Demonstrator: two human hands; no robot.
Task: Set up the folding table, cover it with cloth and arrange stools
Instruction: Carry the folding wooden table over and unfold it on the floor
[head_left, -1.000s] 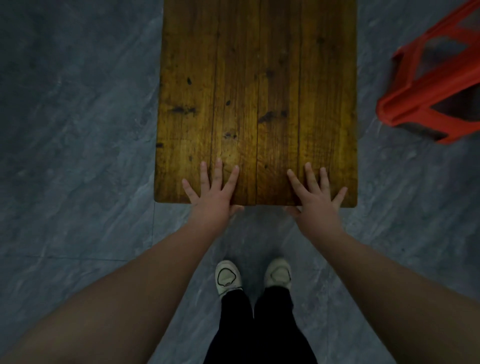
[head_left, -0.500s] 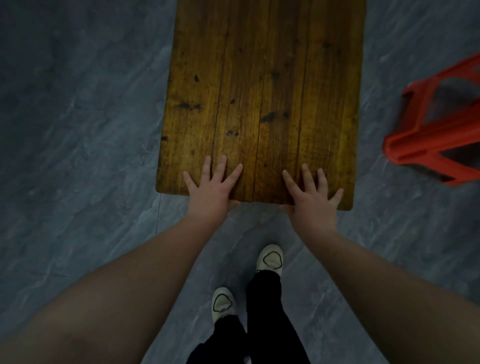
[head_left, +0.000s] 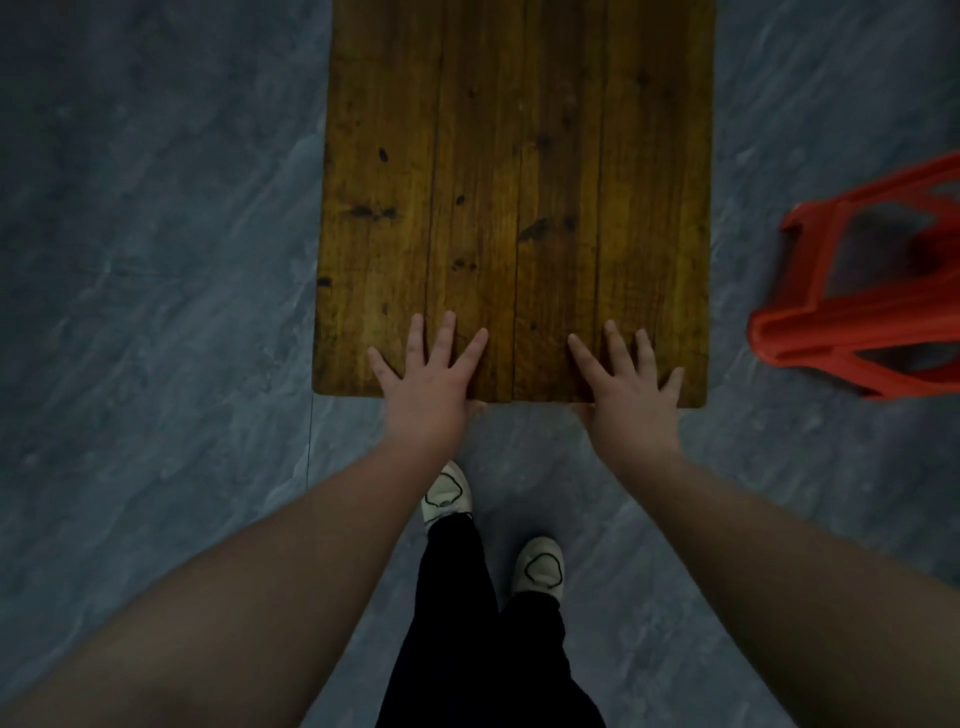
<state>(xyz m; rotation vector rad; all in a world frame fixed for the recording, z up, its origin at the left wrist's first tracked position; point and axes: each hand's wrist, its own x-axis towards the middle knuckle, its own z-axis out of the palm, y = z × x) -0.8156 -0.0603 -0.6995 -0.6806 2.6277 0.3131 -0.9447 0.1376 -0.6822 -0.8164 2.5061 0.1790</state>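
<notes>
Where the table lies: a brown plank-topped wooden table (head_left: 519, 156) fills the upper middle of the frame, its near edge running across the centre.
Left hand: the left hand (head_left: 423, 384) lies palm down on the near edge, left of the middle, with its fingers straight and spread on the planks. It is not curled round anything, and its thumb tip shows just below the edge.
Right hand: the right hand (head_left: 631, 400) lies flat in the same way near the table's right corner, fingers fanned, thumb mostly hidden at the edge.
Arms: both bare forearms stretch up from the lower corners.
Stool: a red plastic stool (head_left: 857, 332) lies tipped at the right edge, apart from the table.
Floor: grey marbled tile floor (head_left: 156, 312).
Feet: two white shoes (head_left: 445, 493) below black trousers (head_left: 478, 649), lower middle.
</notes>
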